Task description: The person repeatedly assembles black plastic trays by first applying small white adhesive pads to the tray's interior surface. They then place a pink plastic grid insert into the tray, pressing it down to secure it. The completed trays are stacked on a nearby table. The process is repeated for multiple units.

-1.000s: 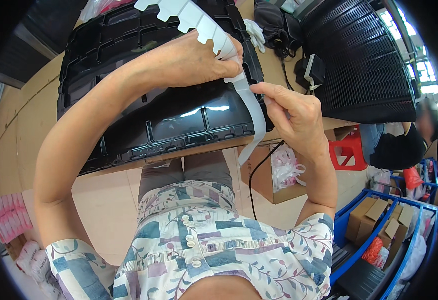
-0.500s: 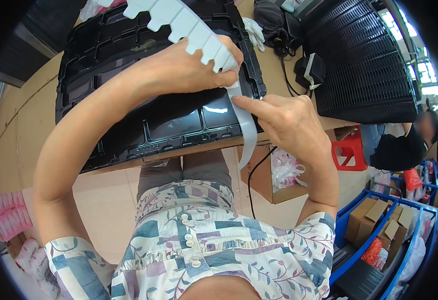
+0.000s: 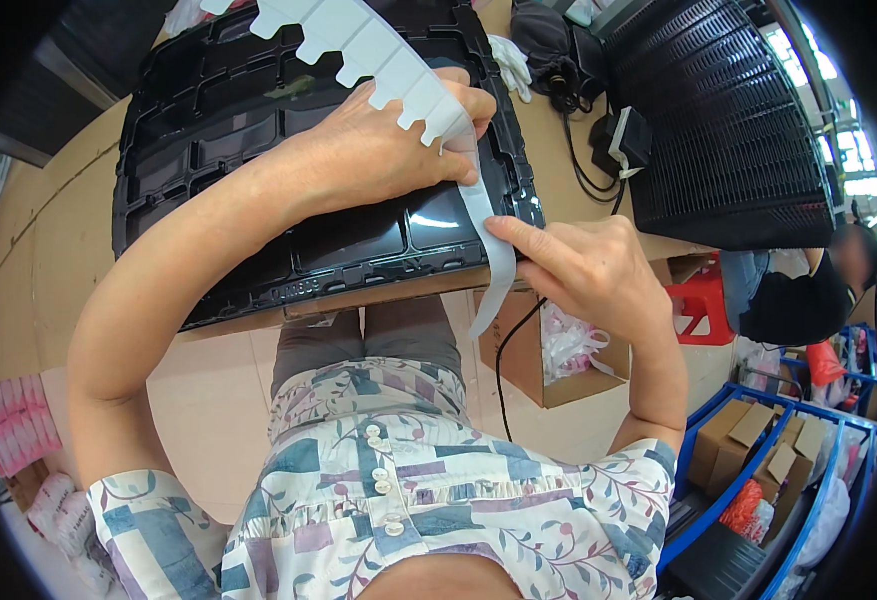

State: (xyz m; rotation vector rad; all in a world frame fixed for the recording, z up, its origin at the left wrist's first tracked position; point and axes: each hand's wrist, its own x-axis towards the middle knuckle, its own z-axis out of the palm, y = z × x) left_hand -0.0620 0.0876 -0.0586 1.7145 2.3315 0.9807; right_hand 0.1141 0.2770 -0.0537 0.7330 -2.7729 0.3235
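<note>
A black moulded plastic tray [image 3: 348,238] lies on the cardboard-covered table in front of me. Over its right part, my left hand [image 3: 398,140] is closed on a pale strip with square teeth [image 3: 373,50], which arches up and away to the far left. A smooth, limp tail of pale strip [image 3: 501,265] runs from under the left fingers down past the tray's near right corner, its end hanging over the table edge. My right hand [image 3: 593,265] has its index fingertip on this tail and its thumb at the tail's edge; the other fingers are curled.
Right of the tray are a white glove [image 3: 509,65], a black power adapter [image 3: 618,140] with cables, and a stack of black ribbed trays [image 3: 723,130]. Below the table edge stands an open carton [image 3: 518,350]. A red stool [image 3: 703,308] and a seated person [image 3: 793,295] are farther right.
My right hand has moved slightly right and nearer to me, its fingertip lower on the tail. The left hand and the tray have shifted a little.
</note>
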